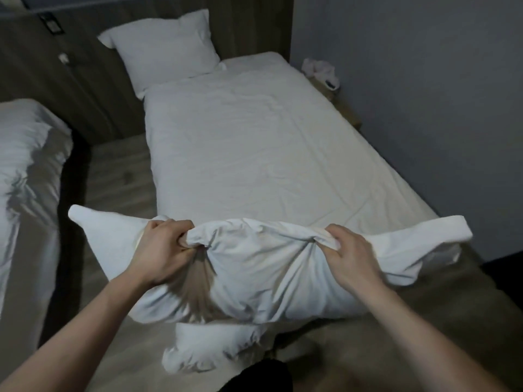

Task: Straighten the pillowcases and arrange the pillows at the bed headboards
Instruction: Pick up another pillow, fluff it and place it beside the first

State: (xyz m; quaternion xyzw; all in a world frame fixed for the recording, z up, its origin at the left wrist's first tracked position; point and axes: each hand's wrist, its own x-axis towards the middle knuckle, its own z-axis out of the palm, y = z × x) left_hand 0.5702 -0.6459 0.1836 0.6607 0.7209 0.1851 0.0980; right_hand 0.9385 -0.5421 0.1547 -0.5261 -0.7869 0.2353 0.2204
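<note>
Both hands' grip, left hand (161,250) and right hand (351,256), bunched on white pillow (263,267) above wrinkled bed (243,154) beside wooden floor (119,171).

Free room on the bed, with your own pillow blocking the near edge

Your left hand (162,250) and right hand (349,256) both grip the held pillow (268,267), which covers the foot of the bed (254,154); past it the sheet lies flat up to the far pillow (167,49), which leans on the headboard (85,89). The wall (424,80) stands close along the right side, with a small white bundle (321,70) in that gap. On the left, a strip of floor (119,179) separates you from the second bed (25,171).
</note>
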